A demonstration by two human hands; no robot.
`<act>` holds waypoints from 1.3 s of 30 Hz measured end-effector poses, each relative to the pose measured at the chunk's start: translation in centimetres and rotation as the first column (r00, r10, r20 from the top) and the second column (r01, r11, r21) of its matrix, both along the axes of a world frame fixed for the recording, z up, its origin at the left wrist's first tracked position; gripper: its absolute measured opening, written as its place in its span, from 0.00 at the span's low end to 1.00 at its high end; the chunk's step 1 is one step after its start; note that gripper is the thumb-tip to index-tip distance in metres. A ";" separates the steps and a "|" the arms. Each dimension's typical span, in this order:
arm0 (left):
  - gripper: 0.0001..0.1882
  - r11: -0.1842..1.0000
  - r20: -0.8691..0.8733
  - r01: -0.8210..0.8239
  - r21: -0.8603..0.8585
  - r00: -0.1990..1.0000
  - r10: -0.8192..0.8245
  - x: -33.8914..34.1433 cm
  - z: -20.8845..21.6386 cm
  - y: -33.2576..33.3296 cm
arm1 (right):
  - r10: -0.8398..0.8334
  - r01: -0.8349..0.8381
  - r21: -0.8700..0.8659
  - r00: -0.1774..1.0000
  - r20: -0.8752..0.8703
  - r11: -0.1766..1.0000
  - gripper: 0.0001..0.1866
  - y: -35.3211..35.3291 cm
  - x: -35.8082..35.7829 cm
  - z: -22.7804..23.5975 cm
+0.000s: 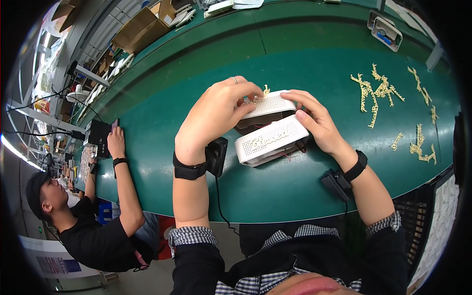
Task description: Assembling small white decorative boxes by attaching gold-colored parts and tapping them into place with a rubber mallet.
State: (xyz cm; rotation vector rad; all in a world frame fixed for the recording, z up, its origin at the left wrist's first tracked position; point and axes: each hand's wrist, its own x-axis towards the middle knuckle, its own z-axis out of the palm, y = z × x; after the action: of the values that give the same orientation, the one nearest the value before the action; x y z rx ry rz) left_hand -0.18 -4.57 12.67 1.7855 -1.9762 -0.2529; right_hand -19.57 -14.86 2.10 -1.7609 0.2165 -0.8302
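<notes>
Two white perforated casings with rounded ends lie one behind the other on the green table. The near casing (248, 151) bears cream script lettering (269, 140) on its face, and thin red wires show at its lower side. Over the far casing (276, 105) bends my left hand (223, 103), its fingers closed around a cream lettering piece (266, 90) at the casing's face. Part of that piece is hidden behind the fingers. My right hand (317, 120) grips the far casing's right end, fingertips on top, with the thumb close to the near casing's corner.
Loose cream lettering pieces (363, 92) are scattered across the table's right side. Another white casing (386, 32) stands at the far right, and a cardboard box (142, 28) at the far left. A co-worker (93, 216) sits at left by a black device (98, 139). Cabled black units hang from my wrists.
</notes>
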 end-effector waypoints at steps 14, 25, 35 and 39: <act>0.06 0.997 0.086 -0.078 -0.021 0.993 0.080 0.3 -0.3 0.2 | -0.006 0.006 -0.015 1.000 -0.009 1.000 0.23 0.1 0.0 0.2; 0.12 0.986 0.202 -0.151 -0.070 0.966 0.162 0.2 -0.8 1.0 | -0.011 0.011 -0.023 1.000 -0.016 1.000 0.23 0.0 0.0 0.1; 0.13 0.983 -0.018 0.144 -0.114 0.989 -0.147 0.0 0.4 0.6 | 0.002 -0.002 -0.037 1.000 -0.015 0.999 0.24 -0.1 -0.1 0.2; 0.14 0.988 0.027 0.135 -0.069 0.991 -0.134 -0.1 0.1 0.4 | 0.001 -0.002 -0.043 1.000 -0.015 0.999 0.24 0.0 -0.1 0.2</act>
State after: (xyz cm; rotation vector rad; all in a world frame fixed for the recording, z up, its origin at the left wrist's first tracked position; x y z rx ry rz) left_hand -0.26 -4.15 12.73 1.6203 -2.0980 -0.2040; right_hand -19.71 -14.91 2.29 -1.8075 0.2082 -0.8263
